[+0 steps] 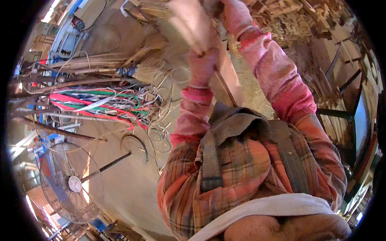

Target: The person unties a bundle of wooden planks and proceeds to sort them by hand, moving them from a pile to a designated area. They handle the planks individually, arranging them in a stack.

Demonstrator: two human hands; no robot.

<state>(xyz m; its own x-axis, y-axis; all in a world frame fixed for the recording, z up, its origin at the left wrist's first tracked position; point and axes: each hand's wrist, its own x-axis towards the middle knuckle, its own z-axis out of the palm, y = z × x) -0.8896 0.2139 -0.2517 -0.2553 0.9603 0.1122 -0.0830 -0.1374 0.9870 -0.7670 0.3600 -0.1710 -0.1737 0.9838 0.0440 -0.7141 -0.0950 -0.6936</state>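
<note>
My left hand (204, 63), in a pinkish glove with a pale band at the wrist, is closed around pieces of wood in front of my chest. A pale wooden board (187, 22), smeared by motion, rises from it toward the top edge. Beside the same hand, a longer wooden plank (229, 76) slants down toward my dark apron (233, 120). My right hand (234, 11) reaches to the top edge next to the pale board. Its fingers are blurred and partly cut off, so their grip does not show.
Heaped wood offcuts (293, 20) lie at the upper right. On the left are a straw broom (148, 70), long poles (60, 128) and a bundle of coloured straps (100, 102). A standing fan (72, 182) is at the lower left, and loose strapping (159, 128) curls over the floor.
</note>
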